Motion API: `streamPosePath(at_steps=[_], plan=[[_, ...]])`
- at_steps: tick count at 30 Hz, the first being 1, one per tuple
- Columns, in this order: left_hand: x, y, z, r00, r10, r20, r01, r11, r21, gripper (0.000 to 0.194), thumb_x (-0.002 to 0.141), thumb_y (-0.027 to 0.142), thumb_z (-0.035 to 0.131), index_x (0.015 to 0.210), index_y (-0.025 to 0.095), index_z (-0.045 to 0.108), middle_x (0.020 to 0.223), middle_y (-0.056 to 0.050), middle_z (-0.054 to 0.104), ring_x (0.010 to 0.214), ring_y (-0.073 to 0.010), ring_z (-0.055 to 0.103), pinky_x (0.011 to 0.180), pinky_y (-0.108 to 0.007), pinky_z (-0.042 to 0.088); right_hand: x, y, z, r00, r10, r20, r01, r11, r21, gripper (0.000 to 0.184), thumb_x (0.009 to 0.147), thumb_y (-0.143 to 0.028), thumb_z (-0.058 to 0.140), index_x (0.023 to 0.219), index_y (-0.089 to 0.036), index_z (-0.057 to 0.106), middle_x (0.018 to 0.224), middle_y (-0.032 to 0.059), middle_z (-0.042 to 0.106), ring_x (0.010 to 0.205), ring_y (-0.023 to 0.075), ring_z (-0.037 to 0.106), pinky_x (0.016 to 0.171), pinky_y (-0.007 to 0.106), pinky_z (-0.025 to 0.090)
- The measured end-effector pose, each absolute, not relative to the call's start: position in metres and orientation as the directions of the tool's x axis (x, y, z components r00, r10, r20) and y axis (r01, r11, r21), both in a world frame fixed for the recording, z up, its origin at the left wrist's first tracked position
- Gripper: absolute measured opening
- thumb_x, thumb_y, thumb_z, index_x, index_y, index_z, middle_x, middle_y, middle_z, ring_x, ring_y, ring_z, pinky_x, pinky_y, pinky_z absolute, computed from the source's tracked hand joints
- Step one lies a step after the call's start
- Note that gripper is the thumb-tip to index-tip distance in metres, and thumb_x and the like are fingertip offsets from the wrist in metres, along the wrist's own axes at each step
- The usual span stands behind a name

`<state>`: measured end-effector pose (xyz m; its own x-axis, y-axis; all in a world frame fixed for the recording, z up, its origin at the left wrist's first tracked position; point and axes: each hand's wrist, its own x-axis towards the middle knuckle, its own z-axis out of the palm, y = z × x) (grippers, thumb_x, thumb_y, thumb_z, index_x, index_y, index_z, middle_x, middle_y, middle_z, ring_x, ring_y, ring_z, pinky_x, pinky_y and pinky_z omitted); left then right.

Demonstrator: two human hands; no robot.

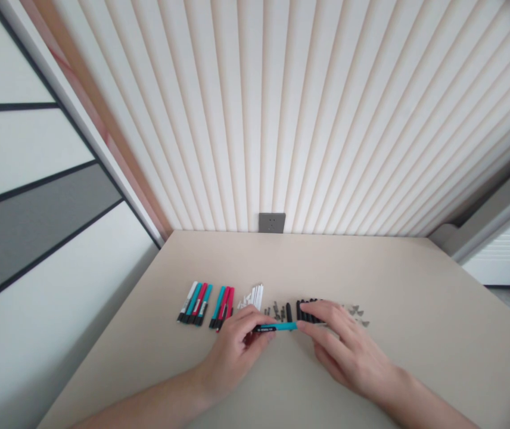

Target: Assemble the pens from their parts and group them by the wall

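A blue pen barrel point(286, 326) with a black printed section lies level above the table's near half. My left hand point(239, 336) pinches its black end between thumb and fingers. At the blue end, the fingertips of my right hand point(342, 339) are closed on it, and a thin pale strip shows between those fingers, too small to name. Just beyond the hands are several black pen parts point(311, 302), partly covered by my right hand, small dark metallic pieces point(276, 310) and a bundle of thin white sticks point(257, 295).
To the left lie two groups of pens, one with white, blue and red barrels point(198, 298), the other blue and red point(227, 301). Small grey pieces point(357, 311) are right of my right hand. A ribbed wall with a dark socket point(271, 223) borders the beige table point(326, 256).
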<state>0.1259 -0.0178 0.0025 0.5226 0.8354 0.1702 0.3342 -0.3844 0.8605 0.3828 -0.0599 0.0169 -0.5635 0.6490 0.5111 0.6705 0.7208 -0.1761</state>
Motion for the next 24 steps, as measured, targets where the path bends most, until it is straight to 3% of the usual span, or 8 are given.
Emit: streamPosePath(at_steps=[6, 11, 14, 24], plan=[[0.127, -0.019, 0.004, 0.495, 0.847, 0.195, 0.324, -0.388, 0.863, 0.013, 0.092, 0.026, 0.060, 0.097, 0.019, 0.070, 0.080, -0.002, 0.058, 0.070, -0.0138, 0.055, 0.063, -0.023, 0.041, 0.412, -0.054, 0.019, -0.485, 0.766, 0.421, 0.699, 0.629, -0.340, 0.031, 0.093, -0.019, 0.056, 0.124, -0.019, 0.059, 0.114, 0.0131, 0.066, 0.103, 0.0245, 0.063, 0.088, 0.041, 0.055], [0.126, -0.019, 0.002, 0.506, 0.833, 0.224, 0.307, -0.417, 0.856, 0.014, 0.093, 0.026, 0.060, 0.098, 0.019, 0.070, 0.081, -0.003, 0.059, 0.071, -0.0142, 0.055, 0.063, -0.023, 0.042, 0.414, -0.058, 0.002, -0.391, 0.795, 0.464, 0.656, 0.594, -0.466, 0.020, 0.096, -0.018, 0.050, 0.111, -0.022, 0.064, 0.090, 0.0082, 0.069, 0.080, 0.0199, 0.066, 0.071, 0.033, 0.055], [0.125, -0.018, 0.000, 0.530, 0.815, 0.234, 0.294, -0.435, 0.851, 0.016, 0.092, 0.028, 0.060, 0.099, 0.018, 0.071, 0.081, -0.004, 0.060, 0.071, -0.0147, 0.056, 0.064, -0.023, 0.042, 0.407, -0.060, -0.003, -0.347, 0.812, 0.470, 0.627, 0.574, -0.528, 0.018, 0.096, -0.016, 0.051, 0.107, -0.021, 0.064, 0.087, 0.0074, 0.068, 0.078, 0.0188, 0.064, 0.069, 0.032, 0.053], [0.123, -0.013, -0.001, 0.579, 0.777, 0.249, 0.264, -0.467, 0.844, 0.018, 0.089, 0.031, 0.066, 0.089, 0.015, 0.073, 0.072, -0.004, 0.064, 0.066, -0.0146, 0.057, 0.061, -0.023, 0.041, 0.401, -0.069, 0.001, -0.351, 0.763, 0.542, 0.553, 0.637, -0.537, 0.016, 0.095, -0.012, 0.053, 0.104, -0.021, 0.063, 0.086, 0.0061, 0.068, 0.075, 0.0171, 0.063, 0.067, 0.030, 0.051]])
